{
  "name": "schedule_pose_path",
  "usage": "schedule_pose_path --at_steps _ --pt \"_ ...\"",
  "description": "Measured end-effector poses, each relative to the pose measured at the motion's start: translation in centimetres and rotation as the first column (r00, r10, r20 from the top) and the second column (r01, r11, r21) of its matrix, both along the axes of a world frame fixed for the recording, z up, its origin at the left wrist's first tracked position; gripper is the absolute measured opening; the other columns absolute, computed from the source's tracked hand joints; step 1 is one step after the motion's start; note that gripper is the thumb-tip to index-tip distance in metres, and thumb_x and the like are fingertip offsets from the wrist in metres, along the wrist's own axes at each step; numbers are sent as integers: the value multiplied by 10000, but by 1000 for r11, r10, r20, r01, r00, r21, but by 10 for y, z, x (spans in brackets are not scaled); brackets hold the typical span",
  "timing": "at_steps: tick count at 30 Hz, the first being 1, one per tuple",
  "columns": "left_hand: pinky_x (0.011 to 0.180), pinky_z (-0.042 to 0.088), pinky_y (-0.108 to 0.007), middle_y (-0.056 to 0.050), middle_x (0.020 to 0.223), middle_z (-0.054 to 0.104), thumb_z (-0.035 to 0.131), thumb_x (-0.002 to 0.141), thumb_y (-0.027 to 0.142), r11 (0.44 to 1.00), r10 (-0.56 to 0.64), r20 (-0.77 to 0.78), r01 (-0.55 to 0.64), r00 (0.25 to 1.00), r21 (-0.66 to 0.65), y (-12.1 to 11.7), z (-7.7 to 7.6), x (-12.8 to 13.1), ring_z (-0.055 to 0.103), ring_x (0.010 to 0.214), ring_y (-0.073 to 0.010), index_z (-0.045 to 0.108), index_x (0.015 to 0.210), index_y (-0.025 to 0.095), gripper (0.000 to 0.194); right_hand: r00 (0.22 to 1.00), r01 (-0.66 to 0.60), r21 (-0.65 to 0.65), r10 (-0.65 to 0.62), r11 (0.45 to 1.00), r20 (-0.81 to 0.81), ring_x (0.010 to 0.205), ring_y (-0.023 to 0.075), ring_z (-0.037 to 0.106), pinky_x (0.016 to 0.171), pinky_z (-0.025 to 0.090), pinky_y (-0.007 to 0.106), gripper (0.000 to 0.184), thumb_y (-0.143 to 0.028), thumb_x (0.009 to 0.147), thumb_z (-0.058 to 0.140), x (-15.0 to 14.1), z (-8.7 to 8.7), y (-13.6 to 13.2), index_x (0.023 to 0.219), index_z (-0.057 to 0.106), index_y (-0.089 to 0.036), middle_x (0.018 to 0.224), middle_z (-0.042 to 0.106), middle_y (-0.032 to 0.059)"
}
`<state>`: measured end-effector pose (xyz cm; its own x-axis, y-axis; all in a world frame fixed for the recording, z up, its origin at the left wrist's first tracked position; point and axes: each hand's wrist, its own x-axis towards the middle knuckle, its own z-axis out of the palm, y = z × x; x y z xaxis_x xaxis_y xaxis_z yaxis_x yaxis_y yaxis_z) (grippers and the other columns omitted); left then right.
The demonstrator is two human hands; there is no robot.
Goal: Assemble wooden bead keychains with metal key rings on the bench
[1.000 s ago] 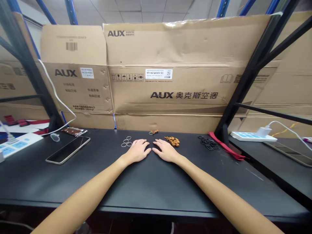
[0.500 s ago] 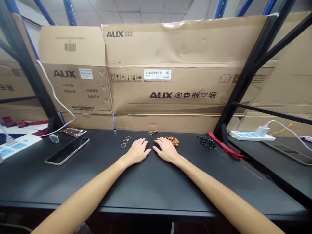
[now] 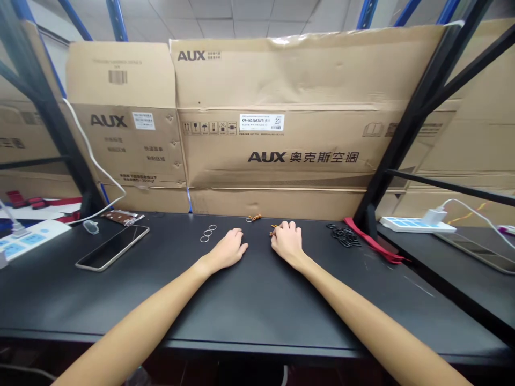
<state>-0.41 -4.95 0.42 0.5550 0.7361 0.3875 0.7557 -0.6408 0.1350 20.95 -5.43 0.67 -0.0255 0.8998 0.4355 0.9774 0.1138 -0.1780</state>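
My left hand (image 3: pixel 229 247) lies flat on the black table (image 3: pixel 249 300), fingers stretched out, holding nothing. Just left of it are several small metal rings (image 3: pixel 207 234). My right hand (image 3: pixel 288 240) has curled its fingers over the pile of brown wooden beads (image 3: pixel 273 231), which it almost wholly hides; only a bit of bead and cord shows at its left edge. A separate small beaded piece (image 3: pixel 252 218) lies by the cardboard wall behind the hands.
A phone (image 3: pixel 112 246) lies at the left, with a power strip (image 3: pixel 24 238) and white cable beyond it. Black rings (image 3: pixel 344 236) and a red strap (image 3: pixel 374 244) sit at the right by a black rack post. Cardboard boxes (image 3: pixel 281 155) wall the back.
My right hand has moved right and forward onto the bead pile and closed its fingers over it. My left hand has stayed flat in place.
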Motion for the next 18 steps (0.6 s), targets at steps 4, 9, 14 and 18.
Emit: schedule_pose_path --at_steps 4,9,14,18 --pt "983 430 -381 -159 1189 560 434 903 220 999 -43 27 43 999 -21 6 -2 0 555 1081 -244 599 1059 96 258 988 -151 9 151 988 -6 953 281 456 821 364 413 187 -208 844 489 -5 0 -2 817 670 -170 969 576 129" --pt "930 458 -350 -112 1065 594 421 909 197 996 -82 55 84 995 -21 7 0 -1 559 975 -209 647 1052 136 274 912 -409 36 410 912 -26 883 215 469 813 386 337 148 -199 843 519 -11 -3 -3 846 666 -181 908 595 73" --pt "868 467 -339 -96 966 587 423 916 209 995 -99 20 99 995 19 4 3 -1 534 896 -201 662 1047 160 277 875 -475 52 478 878 -76 874 203 486 825 405 328 197 -127 809 512 -13 -4 -3 929 661 -174 902 613 65" --pt "855 460 -349 -98 949 584 424 922 227 996 -85 -14 85 996 36 4 4 -1 535 903 -212 650 1018 162 254 884 -448 57 451 892 -122 919 208 499 847 417 332 261 -99 765 533 -11 -7 1 993 642 -165 943 618 69"
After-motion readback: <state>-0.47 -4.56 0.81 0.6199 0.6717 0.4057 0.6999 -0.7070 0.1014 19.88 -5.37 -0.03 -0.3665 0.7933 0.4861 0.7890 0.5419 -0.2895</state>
